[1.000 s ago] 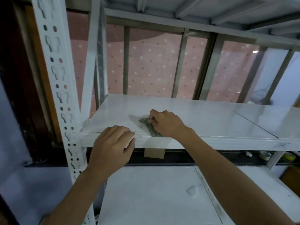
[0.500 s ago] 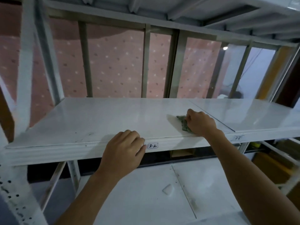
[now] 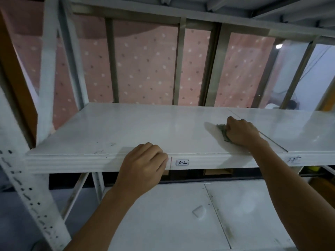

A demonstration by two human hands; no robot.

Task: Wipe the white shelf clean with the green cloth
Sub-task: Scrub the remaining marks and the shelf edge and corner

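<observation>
The white shelf (image 3: 137, 127) spans the view at chest height, with dark smudges near its front left. My right hand (image 3: 242, 132) presses the crumpled green cloth (image 3: 223, 131) onto the shelf's right part, close to the seam between two boards. Most of the cloth is hidden under the fingers. My left hand (image 3: 143, 169) grips the shelf's front edge, beside a small label reading 3-2 (image 3: 181, 162).
A perforated white upright (image 3: 27, 192) stands at the left, with a diagonal brace (image 3: 49, 69) behind it. A lower white shelf (image 3: 172, 220) lies beneath. Another shelf's underside (image 3: 199, 8) is overhead. A pink dotted curtain (image 3: 145, 66) hangs behind grey window bars.
My right hand has slid the cloth rightward along the shelf, from near the left end to the board seam. My left hand shifted right along the front edge. The view followed.
</observation>
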